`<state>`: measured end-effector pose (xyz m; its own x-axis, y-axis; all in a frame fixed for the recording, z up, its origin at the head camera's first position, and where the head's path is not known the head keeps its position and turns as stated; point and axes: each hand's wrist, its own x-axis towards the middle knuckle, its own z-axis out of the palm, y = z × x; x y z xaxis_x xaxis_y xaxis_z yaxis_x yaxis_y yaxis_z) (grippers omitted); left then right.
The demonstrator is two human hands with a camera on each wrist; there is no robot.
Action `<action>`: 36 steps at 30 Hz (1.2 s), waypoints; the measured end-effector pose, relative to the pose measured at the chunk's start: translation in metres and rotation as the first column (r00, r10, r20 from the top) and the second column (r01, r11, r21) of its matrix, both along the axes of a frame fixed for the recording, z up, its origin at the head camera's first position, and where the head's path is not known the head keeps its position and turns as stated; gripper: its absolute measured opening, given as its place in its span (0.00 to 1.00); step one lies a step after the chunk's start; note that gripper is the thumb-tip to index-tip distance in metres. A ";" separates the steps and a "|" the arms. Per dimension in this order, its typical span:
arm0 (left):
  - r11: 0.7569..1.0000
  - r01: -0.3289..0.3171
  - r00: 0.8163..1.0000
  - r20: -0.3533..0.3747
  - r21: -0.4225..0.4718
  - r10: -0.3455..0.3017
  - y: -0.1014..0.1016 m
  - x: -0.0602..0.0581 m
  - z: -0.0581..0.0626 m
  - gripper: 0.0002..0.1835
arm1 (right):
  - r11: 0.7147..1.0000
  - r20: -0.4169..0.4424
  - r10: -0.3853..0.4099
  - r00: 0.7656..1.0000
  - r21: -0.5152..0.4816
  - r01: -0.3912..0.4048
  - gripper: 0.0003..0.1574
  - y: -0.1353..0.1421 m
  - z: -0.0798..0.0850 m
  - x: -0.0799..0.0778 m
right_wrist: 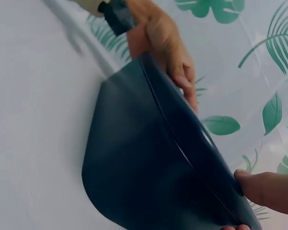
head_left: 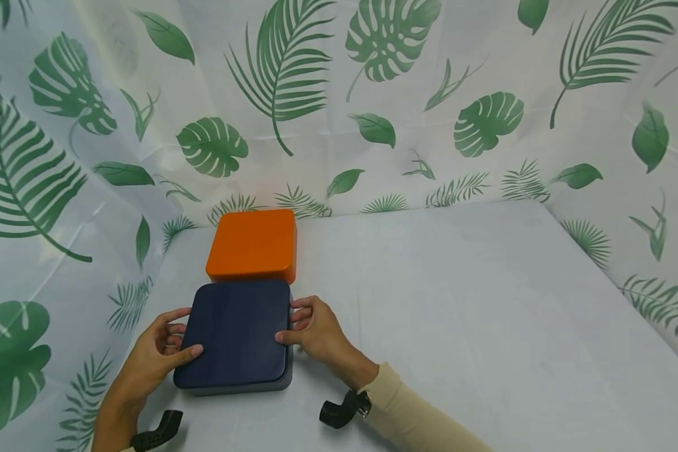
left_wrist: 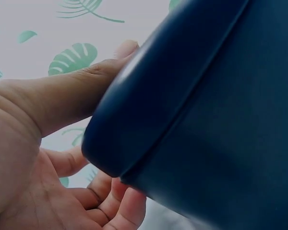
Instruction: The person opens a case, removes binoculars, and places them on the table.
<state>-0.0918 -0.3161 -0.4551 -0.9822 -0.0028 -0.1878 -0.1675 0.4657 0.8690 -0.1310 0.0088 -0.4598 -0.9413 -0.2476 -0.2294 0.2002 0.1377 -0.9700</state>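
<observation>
A navy lidded box (head_left: 234,333) with rounded corners is at the left part of the table, held from both sides. The left hand (head_left: 152,355) grips its left side, thumb on the lid and fingers along the side wall. On the opposite side, the right hand (head_left: 319,329) has its thumb over the lid's edge and its fingers against the wall. The seam between lid and base shows in the left wrist view on the box (left_wrist: 192,110), and in the right wrist view too. An orange box (head_left: 254,245) lies just behind the navy one, close against its far edge.
The white table (head_left: 457,314) stretches away to the right. A leaf-print curtain (head_left: 401,113) hangs behind it and along both sides. Each wrist wears a black camera mount (head_left: 341,411).
</observation>
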 end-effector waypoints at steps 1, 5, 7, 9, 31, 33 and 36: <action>1.000 -0.002 1.000 -0.003 0.006 0.002 0.000 0.000 0.000 0.44 | 1.000 0.015 -0.006 1.000 -0.021 0.007 0.40 0.000 0.000 0.000; 0.999 -0.013 1.000 -0.006 0.037 0.013 0.000 0.001 -0.002 0.44 | 0.997 0.056 -0.018 0.998 -0.078 0.023 0.40 -0.001 0.001 0.001; 0.999 -0.021 1.000 -0.006 0.046 0.021 -0.001 0.000 -0.003 0.44 | 0.995 0.073 -0.018 0.997 -0.096 0.025 0.40 -0.001 0.003 0.001; 0.998 -0.028 1.000 -0.005 0.052 0.028 -0.001 0.000 -0.003 0.45 | 0.994 0.085 -0.016 0.996 -0.108 0.025 0.39 -0.001 0.003 0.001; 0.995 -0.030 0.995 -0.087 0.099 0.039 -0.001 0.002 -0.004 0.42 | 0.988 0.032 0.032 0.999 -0.151 -0.026 0.37 0.001 0.004 -0.001; 0.996 -0.030 0.997 -0.070 0.080 0.036 0.000 0.003 -0.002 0.43 | 0.989 0.026 0.021 0.999 -0.144 -0.017 0.37 0.000 0.005 0.001; 0.998 -0.039 0.998 -0.045 0.049 0.041 0.002 0.006 0.001 0.45 | 0.990 0.032 0.008 0.999 -0.139 -0.003 0.37 -0.001 0.006 0.004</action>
